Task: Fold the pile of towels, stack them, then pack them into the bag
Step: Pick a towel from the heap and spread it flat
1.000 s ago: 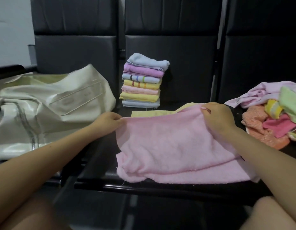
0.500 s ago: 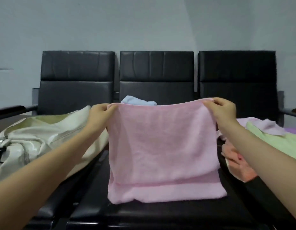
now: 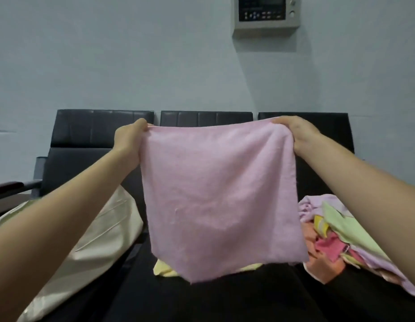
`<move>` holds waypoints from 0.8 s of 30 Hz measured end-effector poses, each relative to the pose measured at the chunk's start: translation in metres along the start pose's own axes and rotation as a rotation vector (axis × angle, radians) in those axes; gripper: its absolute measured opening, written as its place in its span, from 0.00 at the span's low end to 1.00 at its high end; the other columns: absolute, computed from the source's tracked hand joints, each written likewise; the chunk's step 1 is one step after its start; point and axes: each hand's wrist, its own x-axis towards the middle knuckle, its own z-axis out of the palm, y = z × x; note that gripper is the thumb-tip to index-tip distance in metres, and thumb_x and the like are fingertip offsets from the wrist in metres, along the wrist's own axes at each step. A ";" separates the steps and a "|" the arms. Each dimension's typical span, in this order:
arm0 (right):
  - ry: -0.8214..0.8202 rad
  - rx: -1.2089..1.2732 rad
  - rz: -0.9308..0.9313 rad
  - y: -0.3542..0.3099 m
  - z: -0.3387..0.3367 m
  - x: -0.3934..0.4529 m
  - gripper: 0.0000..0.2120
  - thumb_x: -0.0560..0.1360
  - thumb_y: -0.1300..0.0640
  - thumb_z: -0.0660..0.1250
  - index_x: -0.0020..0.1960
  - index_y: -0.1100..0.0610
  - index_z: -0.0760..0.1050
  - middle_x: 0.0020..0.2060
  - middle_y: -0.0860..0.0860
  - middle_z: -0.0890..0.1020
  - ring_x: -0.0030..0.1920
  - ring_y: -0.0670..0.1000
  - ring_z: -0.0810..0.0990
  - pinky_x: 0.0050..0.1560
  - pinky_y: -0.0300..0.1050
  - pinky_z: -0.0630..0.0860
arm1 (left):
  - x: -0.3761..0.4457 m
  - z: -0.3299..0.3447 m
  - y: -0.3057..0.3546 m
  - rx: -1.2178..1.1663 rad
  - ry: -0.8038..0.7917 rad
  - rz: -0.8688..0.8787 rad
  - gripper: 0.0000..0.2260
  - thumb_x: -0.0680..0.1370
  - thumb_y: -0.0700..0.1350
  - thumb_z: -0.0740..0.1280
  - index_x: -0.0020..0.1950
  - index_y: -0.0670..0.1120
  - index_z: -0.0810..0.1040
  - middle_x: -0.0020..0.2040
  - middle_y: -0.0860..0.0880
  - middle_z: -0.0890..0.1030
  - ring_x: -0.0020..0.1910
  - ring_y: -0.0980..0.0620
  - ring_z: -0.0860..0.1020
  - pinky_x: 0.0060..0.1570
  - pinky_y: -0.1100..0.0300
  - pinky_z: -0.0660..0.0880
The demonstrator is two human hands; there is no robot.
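A pink towel (image 3: pixel 215 196) hangs spread out in the air in front of me, over the middle black seat. My left hand (image 3: pixel 128 140) pinches its top left corner and my right hand (image 3: pixel 297 133) grips its top right corner. A yellow towel (image 3: pixel 163 269) lies on the seat just below the pink one's lower edge. The cream bag (image 3: pixel 97 235) lies on the left seat. A loose pile of towels (image 3: pixel 341 235) in pink, green, orange and lilac sits on the right seat. The folded stack is hidden behind the pink towel.
A row of three black padded chairs (image 3: pixel 104 126) stands against a pale wall. A grey control panel (image 3: pixel 267 12) is mounted high on the wall. The black seat front (image 3: pixel 225 300) is bare below the towel.
Both hands have lifted the pink towel off the seat and raised it high, so it hangs fully open. The view has tilted upward, and the towel hides the folded stack.
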 end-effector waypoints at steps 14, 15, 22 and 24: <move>0.071 -0.955 -0.063 0.235 -0.051 0.002 0.08 0.75 0.58 0.65 0.46 0.53 0.84 0.38 0.53 0.85 0.34 0.47 0.81 0.38 0.42 0.74 | 0.005 -0.019 -0.212 1.207 -0.486 0.244 0.12 0.74 0.47 0.62 0.46 0.47 0.85 0.43 0.48 0.84 0.47 0.45 0.81 0.45 0.56 0.75; 0.076 -0.851 -0.003 0.250 -0.051 0.001 0.08 0.76 0.60 0.64 0.47 0.55 0.83 0.38 0.54 0.85 0.30 0.45 0.80 0.35 0.42 0.74 | 0.002 -0.018 -0.228 1.178 -0.465 0.223 0.13 0.74 0.46 0.62 0.46 0.46 0.85 0.42 0.48 0.84 0.47 0.44 0.81 0.43 0.56 0.74; 0.090 -0.389 0.193 0.308 -0.051 0.015 0.09 0.77 0.66 0.63 0.52 0.59 0.80 0.43 0.55 0.83 0.40 0.51 0.84 0.36 0.43 0.82 | 0.016 -0.015 -0.289 1.001 -0.295 0.040 0.12 0.72 0.31 0.64 0.47 0.39 0.85 0.41 0.41 0.84 0.44 0.42 0.82 0.44 0.54 0.77; 0.127 -0.336 0.180 0.317 -0.045 0.027 0.09 0.76 0.68 0.64 0.50 0.59 0.80 0.42 0.53 0.83 0.40 0.49 0.84 0.41 0.40 0.82 | 0.023 -0.011 -0.300 0.963 -0.244 0.098 0.14 0.73 0.32 0.62 0.50 0.42 0.85 0.41 0.40 0.84 0.44 0.41 0.82 0.44 0.54 0.77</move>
